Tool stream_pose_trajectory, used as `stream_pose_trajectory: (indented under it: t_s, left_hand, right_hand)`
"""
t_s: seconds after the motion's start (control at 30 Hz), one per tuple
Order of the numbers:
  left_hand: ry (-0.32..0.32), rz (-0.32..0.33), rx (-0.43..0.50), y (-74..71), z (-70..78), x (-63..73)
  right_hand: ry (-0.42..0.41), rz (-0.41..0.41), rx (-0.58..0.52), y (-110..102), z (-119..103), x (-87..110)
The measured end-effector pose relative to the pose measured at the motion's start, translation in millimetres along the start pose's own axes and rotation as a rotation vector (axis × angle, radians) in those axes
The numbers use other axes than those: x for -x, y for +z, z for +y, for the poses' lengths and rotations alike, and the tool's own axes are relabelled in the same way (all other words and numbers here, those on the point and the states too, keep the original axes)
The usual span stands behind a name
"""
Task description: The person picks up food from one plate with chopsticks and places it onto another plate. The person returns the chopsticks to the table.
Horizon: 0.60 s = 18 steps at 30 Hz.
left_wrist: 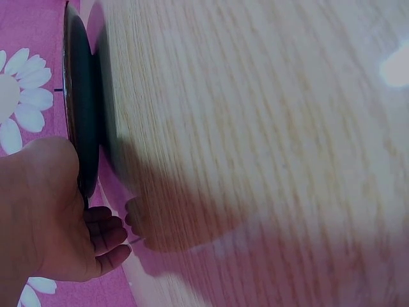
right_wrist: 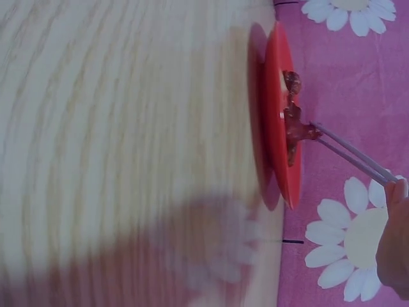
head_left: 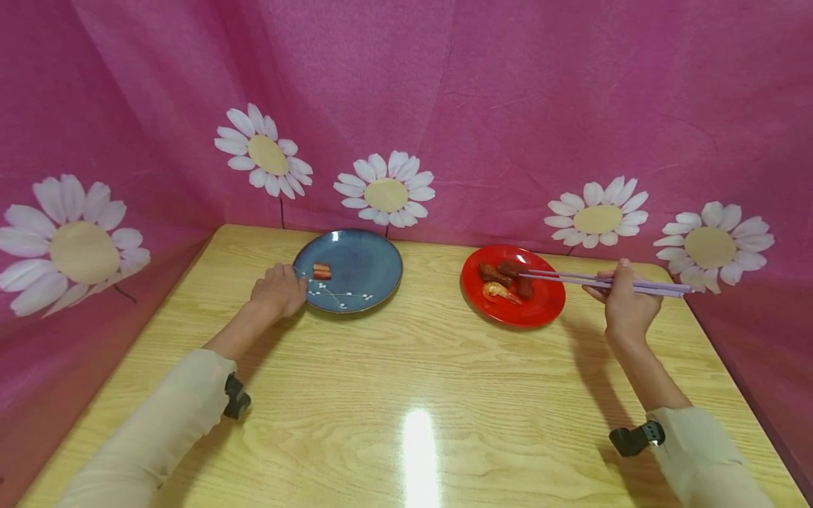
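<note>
My left hand (head_left: 277, 293) grips the left rim of a blue plate (head_left: 371, 264) with white blossom drawings, its fingers curled below the edge in the left wrist view. A reddish-brown striped piece of food (head_left: 322, 271) lies on that plate, close to the hand. My right hand (head_left: 630, 307) holds a pair of light purple chopsticks (head_left: 657, 287). Their tips reach over a red plate (head_left: 547, 300) and, in the right wrist view, pinch a dark reddish-brown piece of food (right_wrist: 310, 132). Around it on the red plate lie more brown pieces (head_left: 494, 274) and a shrimp (head_left: 497, 291).
Both plates stand near the far edge of a light wooden table (head_left: 356, 395), apart from each other. Close behind hangs a pink curtain (head_left: 483, 120) with large white daisies. Light glares off the front of the table.
</note>
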<state>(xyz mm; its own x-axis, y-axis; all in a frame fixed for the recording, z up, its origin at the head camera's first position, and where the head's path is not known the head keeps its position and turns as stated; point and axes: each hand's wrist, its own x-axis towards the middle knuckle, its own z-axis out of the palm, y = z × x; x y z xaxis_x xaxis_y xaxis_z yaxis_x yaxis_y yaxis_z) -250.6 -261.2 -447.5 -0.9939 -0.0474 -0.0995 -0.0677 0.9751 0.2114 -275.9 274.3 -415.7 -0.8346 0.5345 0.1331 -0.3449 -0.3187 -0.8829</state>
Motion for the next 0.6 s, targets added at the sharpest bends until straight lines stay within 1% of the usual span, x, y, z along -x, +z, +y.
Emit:
stream_pose_trajectory:
  t_s: [0.1,0.2,0.43,0.6]
  left_hand:
    - [0.002,0.000,0.004,0.0,-0.6,0.4]
    - [0.003,0.002,0.006,-0.7,-0.1,0.3]
    - [-0.003,-0.004,0.008,-1.4,0.4,0.4]
    - [-0.008,-0.016,0.005,0.2,-0.1,-0.1]
  right_hand:
    - [0.012,0.005,0.015,2.6,2.5,1.6]
    - [0.006,0.005,0.025,4.4,3.9,3.2]
    - [-0.008,-0.013,0.004,6.1,6.7,4.9]
    - [-0.008,-0.040,-0.005,7.8,8.5,9.1]
